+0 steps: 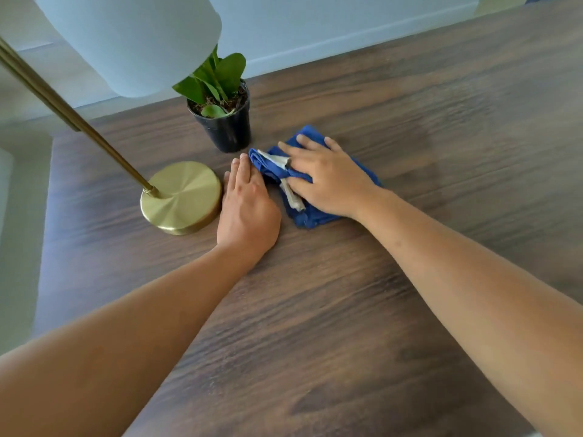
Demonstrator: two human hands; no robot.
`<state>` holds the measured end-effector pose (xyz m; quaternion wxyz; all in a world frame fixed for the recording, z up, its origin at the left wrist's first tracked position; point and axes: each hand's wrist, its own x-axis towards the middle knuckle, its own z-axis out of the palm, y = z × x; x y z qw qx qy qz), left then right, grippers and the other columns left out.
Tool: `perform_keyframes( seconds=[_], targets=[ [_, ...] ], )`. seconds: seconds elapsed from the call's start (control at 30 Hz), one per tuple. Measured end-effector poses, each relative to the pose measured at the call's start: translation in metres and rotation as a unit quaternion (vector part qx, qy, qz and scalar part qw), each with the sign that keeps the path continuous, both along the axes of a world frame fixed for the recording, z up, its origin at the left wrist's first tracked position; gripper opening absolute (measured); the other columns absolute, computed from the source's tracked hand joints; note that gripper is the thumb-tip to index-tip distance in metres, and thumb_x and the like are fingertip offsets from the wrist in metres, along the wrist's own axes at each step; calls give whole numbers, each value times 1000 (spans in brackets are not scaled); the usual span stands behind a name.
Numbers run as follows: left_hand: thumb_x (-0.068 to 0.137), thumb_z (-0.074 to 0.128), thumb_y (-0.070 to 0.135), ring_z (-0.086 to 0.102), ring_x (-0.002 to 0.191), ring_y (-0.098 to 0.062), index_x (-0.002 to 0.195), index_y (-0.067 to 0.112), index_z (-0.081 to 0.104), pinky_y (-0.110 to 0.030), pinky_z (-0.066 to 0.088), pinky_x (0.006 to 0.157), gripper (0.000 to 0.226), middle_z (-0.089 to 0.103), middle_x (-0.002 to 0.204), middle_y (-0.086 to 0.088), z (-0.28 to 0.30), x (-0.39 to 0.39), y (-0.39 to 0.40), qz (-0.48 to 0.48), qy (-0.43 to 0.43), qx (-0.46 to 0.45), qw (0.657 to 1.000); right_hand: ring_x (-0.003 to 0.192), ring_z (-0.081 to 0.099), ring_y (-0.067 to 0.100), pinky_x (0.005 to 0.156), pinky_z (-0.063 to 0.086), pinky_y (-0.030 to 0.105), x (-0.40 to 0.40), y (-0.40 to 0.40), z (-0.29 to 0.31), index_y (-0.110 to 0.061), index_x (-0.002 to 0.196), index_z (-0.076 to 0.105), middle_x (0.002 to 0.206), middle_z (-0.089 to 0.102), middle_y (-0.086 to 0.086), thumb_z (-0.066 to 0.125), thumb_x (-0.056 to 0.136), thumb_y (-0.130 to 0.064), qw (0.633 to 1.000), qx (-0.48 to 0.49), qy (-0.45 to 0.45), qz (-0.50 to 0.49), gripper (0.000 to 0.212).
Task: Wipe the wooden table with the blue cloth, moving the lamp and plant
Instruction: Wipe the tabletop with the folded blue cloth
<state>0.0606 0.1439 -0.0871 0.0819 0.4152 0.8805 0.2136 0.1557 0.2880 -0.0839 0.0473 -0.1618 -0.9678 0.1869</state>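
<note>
The bunched cloth (310,184) lies on the tabletop (410,127) just right of the lamp (181,197), its long axis running from beside the plant (222,115) toward the viewer's right. The right hand (328,178) presses it flat-fingered; the left hand (247,206) rests flat, fingertips touching its edge.

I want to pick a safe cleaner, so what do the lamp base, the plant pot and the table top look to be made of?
Lamp base: looks like brushed brass-coloured metal, with radial sheen lines. Plant pot: probably thin glossy black plastic, judging by its soft highlights. Table: dark wood grain, matte; whether solid wood, veneer or laminate cannot be told.
</note>
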Motion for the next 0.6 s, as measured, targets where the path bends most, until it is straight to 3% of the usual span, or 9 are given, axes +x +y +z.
perform_keyframes(
  seconds=[0.1,0.2,0.33,0.5,0.6],
  targets=[
    [92,34,2,1,154,-26,155,-3,17,-34,1,125,65,7,166,-17,1,0,-2,-1,-6,-8,1000,153,13,13,123,8,47,75,-33,0,-23,137,57,163,24,-12,36,101,-45,1000,18,-17,-18,46],
    [93,29,1,-1,154,-23,156,-2,15,-33,-1,124,64,5,166,-14,0,-1,-2,0,-13,-11,1000,154,7,14,124,7,47,126,-15,0,-33,154,31,166,13,-13,13,96,-62,984,55,-66,-158,67],
    [92,28,1,1,154,-26,155,-4,18,-35,1,125,63,7,166,-15,-1,-2,-2,-5,-4,-8,1000,154,-1,19,123,2,51,128,43,4,-33,159,16,168,2,-8,16,97,-69,943,56,-137,-297,72],
    [92,26,2,4,153,-28,153,-6,21,-36,3,125,62,10,165,-18,-2,-2,-3,-10,3,-4,1000,154,-1,24,123,2,51,135,-15,4,-30,159,12,168,0,-1,11,86,-84,949,56,-134,-280,91],
    [93,27,2,3,153,-29,153,-6,20,-37,3,125,62,9,165,-19,-5,-5,-3,-20,7,-6,1000,154,0,21,123,4,49,179,-75,2,-30,159,15,168,3,-3,11,85,-82,950,75,-120,-277,90]
  ],
)
